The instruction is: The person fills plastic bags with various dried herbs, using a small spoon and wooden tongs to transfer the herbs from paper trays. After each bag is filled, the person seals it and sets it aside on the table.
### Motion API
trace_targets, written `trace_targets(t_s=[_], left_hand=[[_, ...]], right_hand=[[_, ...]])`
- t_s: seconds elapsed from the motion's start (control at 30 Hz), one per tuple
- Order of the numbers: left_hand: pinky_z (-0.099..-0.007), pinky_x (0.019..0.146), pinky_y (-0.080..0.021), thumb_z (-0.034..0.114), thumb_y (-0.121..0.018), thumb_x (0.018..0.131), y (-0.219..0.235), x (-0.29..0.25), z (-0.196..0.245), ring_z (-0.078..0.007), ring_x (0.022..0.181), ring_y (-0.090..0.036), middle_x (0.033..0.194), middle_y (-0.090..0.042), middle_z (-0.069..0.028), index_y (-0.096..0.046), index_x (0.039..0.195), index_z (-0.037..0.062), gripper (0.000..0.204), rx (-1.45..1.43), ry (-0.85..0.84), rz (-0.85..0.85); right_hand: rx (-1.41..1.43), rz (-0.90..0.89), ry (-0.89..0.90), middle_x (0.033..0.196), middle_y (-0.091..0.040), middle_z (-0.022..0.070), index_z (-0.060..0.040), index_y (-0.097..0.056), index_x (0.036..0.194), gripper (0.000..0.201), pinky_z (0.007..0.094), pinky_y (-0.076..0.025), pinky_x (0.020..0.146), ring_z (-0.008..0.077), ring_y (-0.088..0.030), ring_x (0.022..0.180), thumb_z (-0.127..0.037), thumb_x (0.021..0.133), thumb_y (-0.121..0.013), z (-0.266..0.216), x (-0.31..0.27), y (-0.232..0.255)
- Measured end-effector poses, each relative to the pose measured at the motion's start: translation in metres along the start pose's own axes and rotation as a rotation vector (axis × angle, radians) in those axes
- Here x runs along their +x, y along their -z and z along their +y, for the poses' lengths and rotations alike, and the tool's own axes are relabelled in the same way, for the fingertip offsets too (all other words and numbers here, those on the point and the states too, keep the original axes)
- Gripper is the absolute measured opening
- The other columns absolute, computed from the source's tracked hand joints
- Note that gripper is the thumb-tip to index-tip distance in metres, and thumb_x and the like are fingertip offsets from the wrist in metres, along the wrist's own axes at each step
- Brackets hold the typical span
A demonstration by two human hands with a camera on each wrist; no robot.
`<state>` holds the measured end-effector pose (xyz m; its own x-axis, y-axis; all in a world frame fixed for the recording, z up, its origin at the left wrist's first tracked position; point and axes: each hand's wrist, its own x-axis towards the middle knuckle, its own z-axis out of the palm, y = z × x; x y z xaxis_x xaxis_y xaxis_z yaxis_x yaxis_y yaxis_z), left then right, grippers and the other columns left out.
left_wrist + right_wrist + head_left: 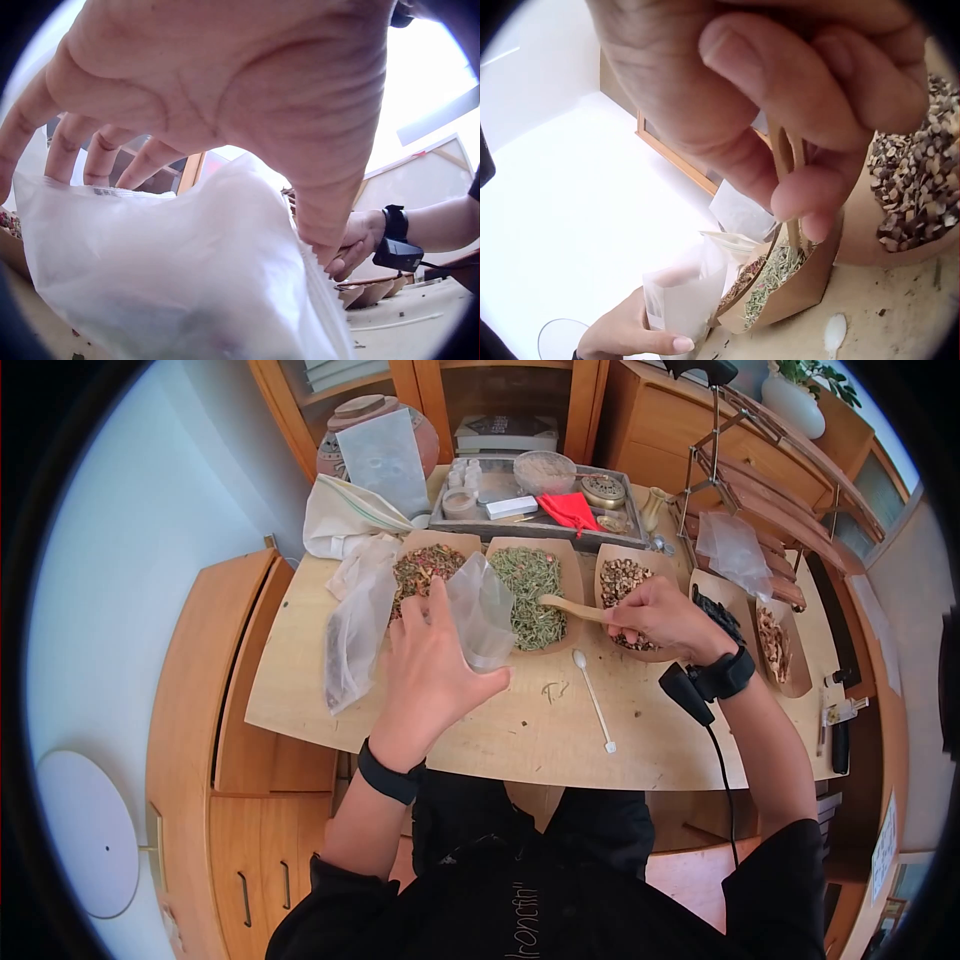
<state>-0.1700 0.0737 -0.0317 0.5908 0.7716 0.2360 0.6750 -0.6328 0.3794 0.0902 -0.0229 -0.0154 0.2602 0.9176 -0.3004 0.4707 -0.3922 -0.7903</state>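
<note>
Scooping, it seems: right hand [662,618] pinches scoop [575,608] at green herbs [527,575]; left hand [428,678], spread wide, grips bag [482,612]. Next likely needs a level lift.

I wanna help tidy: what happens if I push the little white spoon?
The white spoon is probably light, since it's so thin. It looks stiff, with a straight handle, and may rock on its rounded bowl.

On my feed I count one wooden utensil [575,609], one white spoon [595,700], one red pouch [568,511] and, partly hidden, probably five paper trays [573,572]
</note>
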Motion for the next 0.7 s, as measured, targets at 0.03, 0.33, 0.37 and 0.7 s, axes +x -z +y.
trace_targets(t_s=[0.03,0.33,0.37,0.7], left_hand=[[-0.0431,0.096,-0.04,0.036,-0.083,0.056,0.001,0.0,0.001,-0.0396,0.112,-0.048,0.12,-0.045,-0.0252,-0.029,0.138,-0.0099,0.109,0.002,0.004,-0.005],[-0.0473,0.092,-0.042,0.033,-0.083,0.057,-0.003,0.004,0.003,-0.0428,0.11,-0.047,0.12,-0.043,-0.0256,-0.027,0.14,-0.0089,0.108,-0.019,0.001,-0.018],[-0.0433,0.094,-0.041,0.036,-0.082,0.056,-0.003,0.005,0.004,-0.0409,0.109,-0.049,0.118,-0.045,-0.0254,-0.028,0.139,-0.0096,0.109,0.002,0.001,-0.004],[-0.0443,0.096,-0.04,0.037,-0.082,0.058,-0.001,0.009,0.008,-0.0421,0.112,-0.047,0.12,-0.044,-0.0261,-0.028,0.139,-0.0103,0.109,-0.032,0.001,-0.004]], right_hand=[[0.056,0.017,-0.011,0.056,-0.057,0.0001,0.0021,-0.07,0.074,0.023,0.0216,-0.035,0.047,0.0063,-0.047,0.049,-0.017,0.086,-0.066,0.002,0.0,0.0],[0.176,0.069,0.026,0.056,-0.057,0.0017,0.0015,-0.07,0.074,0.022,0.0231,-0.029,0.045,0.007,-0.046,0.049,-0.017,0.085,-0.067,-0.005,-0.004,0.017],[0.178,0.06,0.02,0.056,-0.057,0.0015,0.0019,-0.07,0.074,0.022,0.0223,-0.029,0.045,0.0064,-0.046,0.049,-0.017,0.085,-0.067,-0.013,-0.008,0.02],[0.189,-0.017,0.081,0.055,-0.057,0.0001,0.0018,-0.07,0.073,0.026,0.0213,-0.03,0.045,0.0049,-0.047,0.05,-0.02,0.085,-0.066,-0.063,-0.023,0.016]])
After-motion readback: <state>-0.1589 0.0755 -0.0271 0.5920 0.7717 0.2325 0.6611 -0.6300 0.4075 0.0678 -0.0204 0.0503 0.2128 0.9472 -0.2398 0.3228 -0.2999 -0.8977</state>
